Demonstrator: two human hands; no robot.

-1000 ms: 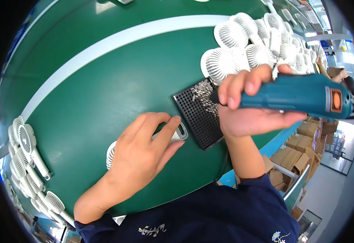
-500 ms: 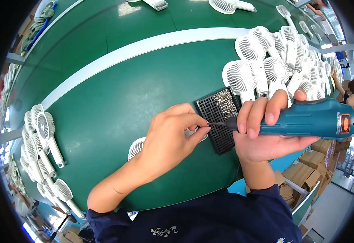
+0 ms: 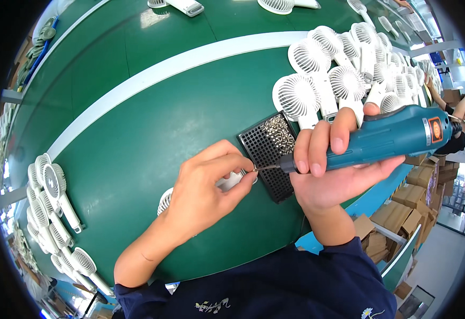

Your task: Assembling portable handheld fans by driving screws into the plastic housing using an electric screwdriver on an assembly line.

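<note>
My right hand (image 3: 325, 159) is wrapped round a teal electric screwdriver (image 3: 389, 137), held nearly level with its bit pointing left. At the bit's tip my left hand (image 3: 206, 183) pinches thumb and forefinger together; whatever is between them is too small to make out. Beneath the left hand lies a white handheld fan (image 3: 165, 201), mostly covered, with part of its handle showing between thumb and fingers. Under the screwdriver's nose sits a black tray of small holes (image 3: 254, 142), with a heap of small silvery screws (image 3: 280, 134) at its far right part.
Many white handheld fans (image 3: 296, 98) crowd the table's far right. Another stack of fans (image 3: 52, 183) lies along the left edge. A white strip (image 3: 153, 77) curves across the green table (image 3: 115, 154). Cardboard boxes (image 3: 389, 220) stand at lower right; another person (image 3: 458, 114) is beyond.
The view has shifted, so table things appear farther left. The screwdriver tilts a little more, its rear end higher. My left fingers still pinch at the bit's tip.
</note>
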